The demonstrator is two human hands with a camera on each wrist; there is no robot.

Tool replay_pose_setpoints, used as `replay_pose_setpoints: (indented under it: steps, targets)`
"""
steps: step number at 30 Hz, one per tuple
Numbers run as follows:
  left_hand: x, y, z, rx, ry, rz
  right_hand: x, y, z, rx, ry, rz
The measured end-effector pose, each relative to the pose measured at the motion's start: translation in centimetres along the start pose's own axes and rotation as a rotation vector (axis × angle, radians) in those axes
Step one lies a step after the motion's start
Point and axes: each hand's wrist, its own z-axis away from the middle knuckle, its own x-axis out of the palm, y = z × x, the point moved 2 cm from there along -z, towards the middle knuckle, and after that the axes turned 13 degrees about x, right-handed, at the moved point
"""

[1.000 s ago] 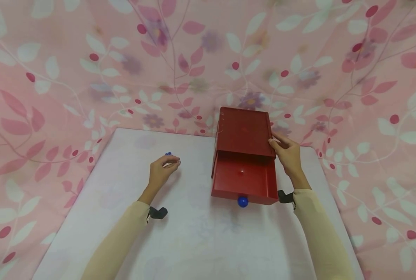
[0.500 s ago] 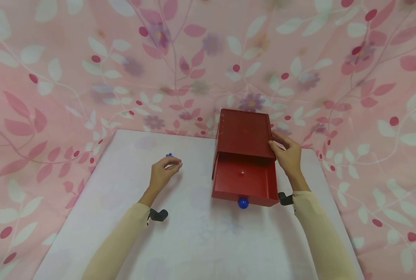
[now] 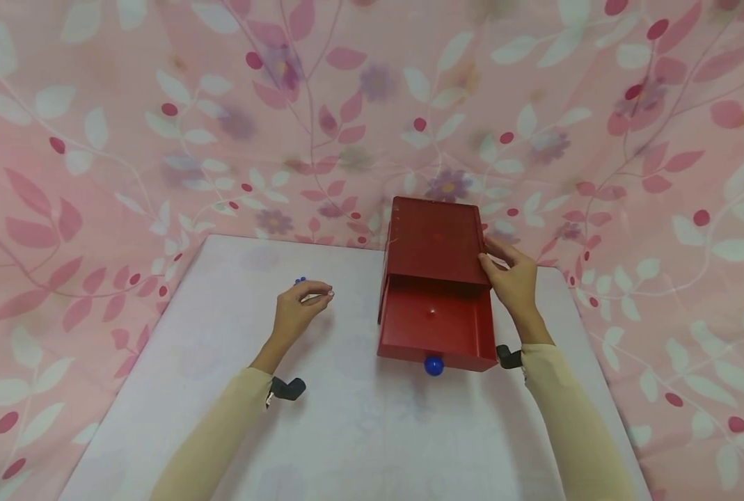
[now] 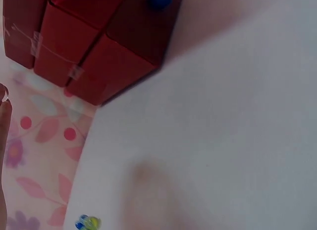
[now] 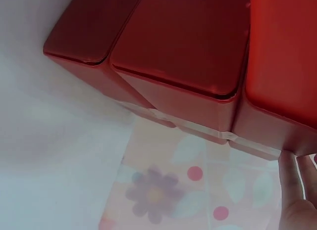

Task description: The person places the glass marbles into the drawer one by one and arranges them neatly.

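My left hand point(image 3: 293, 313) pinches a small clear marble point(image 3: 330, 293) between thumb and fingertips, above the table left of the red drawer cabinet point(image 3: 436, 240). In the left wrist view only its fingers point(image 4: 4, 118) and a bit of the marble show at the left edge. The cabinet's top drawer point(image 3: 403, 334) is pulled out, its blue knob point(image 3: 434, 366) facing me. A tiny shiny spot point(image 3: 432, 311) shows inside; what it is, I cannot tell. My right hand point(image 3: 514, 278) holds the cabinet's right side, thumb at the top edge, its fingers point(image 5: 291, 180) against the side wall.
Several small blue and yellow marbles point(image 4: 88, 222) lie on the table behind the left hand. The white-covered table point(image 3: 340, 431) ends near a pink floral cloth point(image 3: 346, 125) at the back and sides. Tape point(image 5: 198, 128) runs across the stacked drawer units.
My left hand has moved slightly to the right, towards the cabinet, with the marble still pinched. The right hand and the cabinet stay where they were.
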Motion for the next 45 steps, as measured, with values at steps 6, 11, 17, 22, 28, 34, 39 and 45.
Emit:
replay_pose_setpoints:
  steps: [6, 11, 17, 22, 28, 34, 39, 45]
  targets:
    - [0.8, 0.8, -0.5, 0.045, -0.005, 0.04, 0.5, -1.1, 0.2, -0.131, 0.075, 0.134]
    - [1.1, 1.1, -0.3, 0.067, -0.019, 0.029, 0.5, -0.6, 0.0, -0.14, 0.038, 0.076]
    - [1.3, 1.6, -0.3, 0.084, -0.02, 0.03, 0.1, 0.2, -0.2, -0.092, 0.008, -0.043]
    - [2.0, 2.7, -1.2, 0.103, -0.021, 0.066, 0.2, 0.2, -0.3, -0.09, -0.01, -0.078]
    - [3.5, 4.6, -2.5, 0.158, -0.022, 0.15, 0.3, 0.2, -0.1, -0.088, 0.005, -0.086]
    - [5.0, 6.3, -3.7, 0.218, -0.05, 0.204, 0.3, 0.2, -0.1, -0.077, 0.022, -0.079]
    - [6.0, 7.4, -4.2, 0.259, -0.096, 0.23, 0.3, 0.1, -0.1, -0.071, 0.026, -0.077]
    - [7.0, 7.9, -4.3, 0.287, -0.144, 0.195, 0.4, 0.1, -0.1, -0.075, 0.022, -0.052]
